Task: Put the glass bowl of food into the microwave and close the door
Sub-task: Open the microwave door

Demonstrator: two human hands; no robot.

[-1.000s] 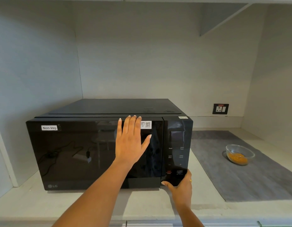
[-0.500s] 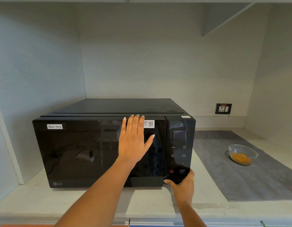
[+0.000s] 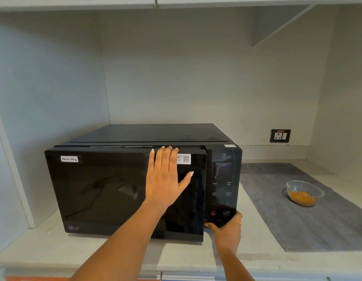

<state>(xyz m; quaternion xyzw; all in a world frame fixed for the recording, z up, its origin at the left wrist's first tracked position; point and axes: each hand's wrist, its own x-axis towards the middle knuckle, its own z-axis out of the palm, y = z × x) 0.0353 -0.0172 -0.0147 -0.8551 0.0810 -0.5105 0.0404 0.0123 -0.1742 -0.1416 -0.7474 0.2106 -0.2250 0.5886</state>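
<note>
The black microwave [image 3: 107, 191] sits on a pale shelf, its door [image 3: 99, 199] slightly ajar, with the right edge standing a little forward of the control panel [image 3: 223, 179]. My left hand [image 3: 165, 179] lies flat on the upper right of the door, fingers spread, holding nothing. My right hand [image 3: 226, 230] cups the bottom of the control panel, thumb at the door's lower right corner. The glass bowl [image 3: 304, 192] with orange food stands on the grey mat [image 3: 318, 224] to the right, apart from both hands.
The microwave stands in a white alcove with side walls close on the left and right. A wall socket [image 3: 280, 135] is behind the mat. The shelf's front edge [image 3: 176, 266] runs just below my arms. A cabinet underside hangs overhead.
The door's right edge has come forward from the control panel; it was flush before. Both hands stay in the same places on the microwave. The view has shifted slightly.
</note>
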